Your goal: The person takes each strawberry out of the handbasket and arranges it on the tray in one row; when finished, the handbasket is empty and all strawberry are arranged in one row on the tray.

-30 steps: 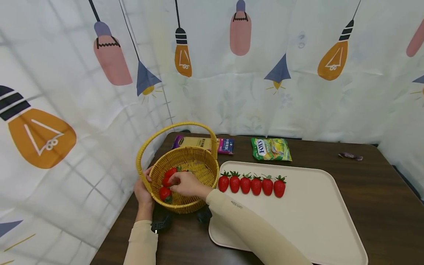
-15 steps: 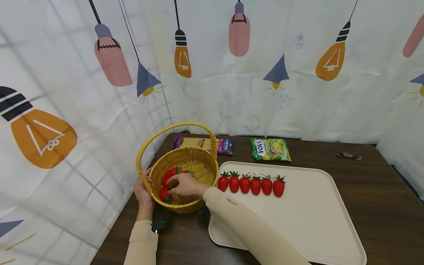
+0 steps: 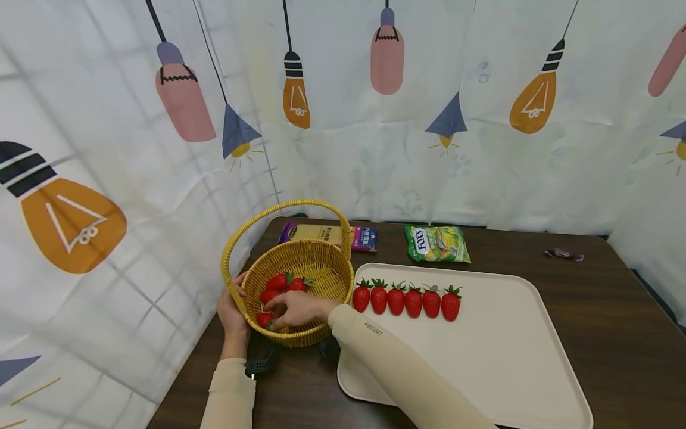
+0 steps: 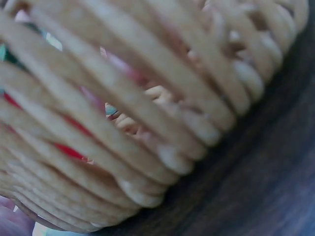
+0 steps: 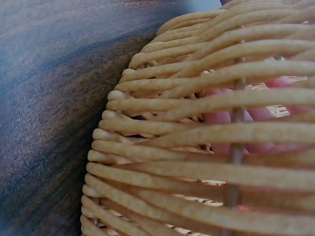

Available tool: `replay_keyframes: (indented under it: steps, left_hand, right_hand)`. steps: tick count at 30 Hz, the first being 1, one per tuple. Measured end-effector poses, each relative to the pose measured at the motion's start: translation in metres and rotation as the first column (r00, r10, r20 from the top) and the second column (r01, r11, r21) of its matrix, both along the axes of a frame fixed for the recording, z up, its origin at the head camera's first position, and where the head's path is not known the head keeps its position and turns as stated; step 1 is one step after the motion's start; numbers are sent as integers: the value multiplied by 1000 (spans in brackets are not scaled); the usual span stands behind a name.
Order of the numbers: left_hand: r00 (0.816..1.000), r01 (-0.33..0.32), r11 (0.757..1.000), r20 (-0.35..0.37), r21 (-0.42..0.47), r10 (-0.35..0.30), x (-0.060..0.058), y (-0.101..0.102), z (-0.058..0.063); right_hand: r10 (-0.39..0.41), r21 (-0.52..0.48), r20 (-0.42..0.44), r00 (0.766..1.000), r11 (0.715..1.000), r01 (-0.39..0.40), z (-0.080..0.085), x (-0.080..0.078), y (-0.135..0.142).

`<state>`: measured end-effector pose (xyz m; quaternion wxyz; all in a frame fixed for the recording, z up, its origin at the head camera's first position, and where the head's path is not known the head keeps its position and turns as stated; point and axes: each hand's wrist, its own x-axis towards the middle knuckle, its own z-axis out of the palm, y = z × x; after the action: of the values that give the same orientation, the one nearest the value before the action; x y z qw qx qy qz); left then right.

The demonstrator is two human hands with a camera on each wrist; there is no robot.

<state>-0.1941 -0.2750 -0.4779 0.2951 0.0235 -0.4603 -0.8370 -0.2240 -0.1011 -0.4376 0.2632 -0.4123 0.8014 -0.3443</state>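
Note:
A yellow wicker basket (image 3: 327, 262) with a tall hoop handle stands on the left of the table. My left hand (image 3: 233, 307) holds it by its left side, fingertips over the rim. Inside, several red strawberries (image 3: 277, 282) with green leaves lie toward the left. My right hand (image 3: 297, 310) reaches into the basket, its fingers and thumb around the strawberry nearest the front (image 3: 265, 320). In the left wrist view the basket's weave (image 4: 123, 98) covers most of the picture. Through the weave (image 5: 162, 118) in the right wrist view, fingers (image 5: 251, 115) show pink.
A cream tray (image 3: 461, 351) lies right of the basket, with a row of several strawberries (image 3: 396, 299) along its upper left. Behind are a green candy bag (image 3: 438, 243) and a purple-and-yellow packet (image 3: 364, 238). A small dark wrapped item (image 3: 564, 255) lies at far right.
My right hand has moved slightly toward the front of the basket, uncovering strawberries behind it. The front strawberry has shifted a little frontward. My left hand stays at the rim.

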Motion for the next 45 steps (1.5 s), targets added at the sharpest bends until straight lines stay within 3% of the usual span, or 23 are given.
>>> replay_keyframes:
  steps: [6, 13, 25, 34, 37, 41, 45]
  left_hand:
    - [1000, 11, 1000, 8, 26, -11, 0, -1, 0]
    - [999, -7, 1000, 35, -29, 8, -1, -2, -2]
    - [999, -19, 1000, -49, -5, 19, -3, -1, -3]
    - [1000, -17, 1000, -17, 17, 18, -2, -1, -2]
    - [1000, -21, 1000, 8, 9, 21, -2, -1, -3]
    - [999, -20, 1000, 25, 0, 20, -2, -1, -4]
    - [1000, -20, 1000, 7, 4, 20, -3, -2, -2]
  right_hand:
    - [30, 2, 14, 999, 1000, -30, 1, 0, 1]
    - [23, -31, 40, 999, 999, -22, 0, -2, 2]
    - [4, -122, 161, 987, 992, 16, 0, 1, 5]
    - [37, -149, 107, 994, 989, -21, 0, 1, 8]
    - [-11, -188, 201, 980, 981, 50, 1, 3, 9]
    - [-85, -256, 361, 929, 948, 187, 2, 6, 12]
    - [-107, -301, 431, 896, 919, 254, 7, 7, 17]
